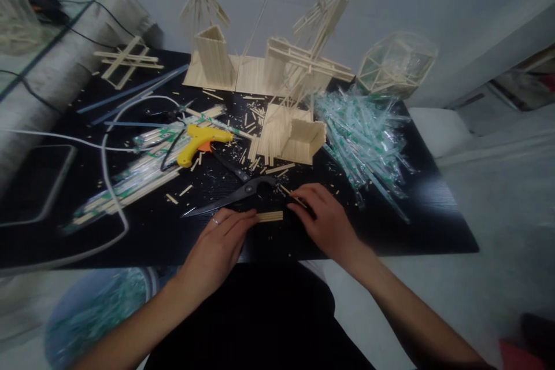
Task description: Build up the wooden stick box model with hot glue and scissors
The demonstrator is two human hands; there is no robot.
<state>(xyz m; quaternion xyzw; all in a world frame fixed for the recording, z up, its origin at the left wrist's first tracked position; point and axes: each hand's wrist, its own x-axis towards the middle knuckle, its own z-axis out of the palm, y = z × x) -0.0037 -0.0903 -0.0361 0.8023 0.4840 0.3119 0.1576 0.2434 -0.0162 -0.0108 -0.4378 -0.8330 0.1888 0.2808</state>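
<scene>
Near the front edge of the black table (416, 231), my left hand (225, 237) has its fingers closed on the left end of a short row of wooden sticks (270, 217). To the right of that row, my right hand (323, 217) pinches a thin short stick (284, 189) between thumb and fingers. Black scissors (249, 187) lie just beyond both hands, blades toward the left. A yellow glue gun (202, 141) rests further back on wrapped sticks (143, 170). Behind the scissors stands a small wooden box piece (303, 139) with loose stick bits around it.
Wooden towers (214, 60) with crossed blades stand at the back. Clear and green wrappers (364, 133) are heaped on the right, before a faceted stick frame (396, 63). A white cable (106, 173) loops at left. A bin (102, 312) of wrappers sits below.
</scene>
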